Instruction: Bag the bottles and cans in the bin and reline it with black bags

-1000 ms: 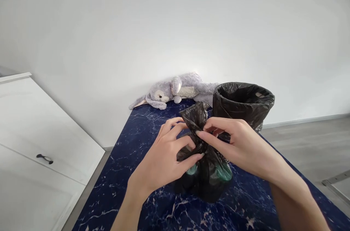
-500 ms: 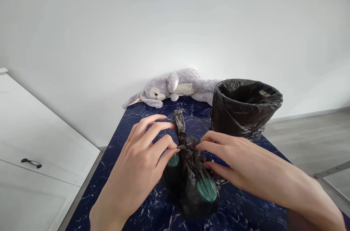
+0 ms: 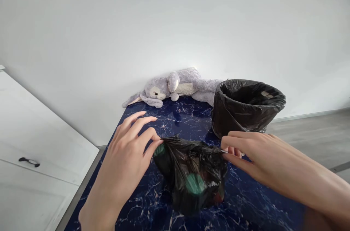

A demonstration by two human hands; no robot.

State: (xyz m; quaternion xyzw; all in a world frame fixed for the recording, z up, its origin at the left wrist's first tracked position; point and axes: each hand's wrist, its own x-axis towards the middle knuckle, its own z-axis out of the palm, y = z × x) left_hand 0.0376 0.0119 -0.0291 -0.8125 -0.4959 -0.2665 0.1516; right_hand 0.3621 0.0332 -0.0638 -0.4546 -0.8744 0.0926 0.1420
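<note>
A thin black plastic bag rests on the dark blue marbled table, its top edge stretched sideways between my hands. Greenish round shapes show through the film, and what they are I cannot make out. My left hand pinches the bag's left corner between thumb and index finger, the other fingers raised and spread. At the opposite corner my right hand grips the film between thumb and curled fingers.
Behind my right hand stands a bin lined with a black bag. A grey plush rabbit lies along the white wall. To the left is a white cabinet with a black handle.
My hands have moved apart, pulling the bunched bag top out wide. The upright twisted end of the bag no longer sticks up. The camera view has shifted slightly.
</note>
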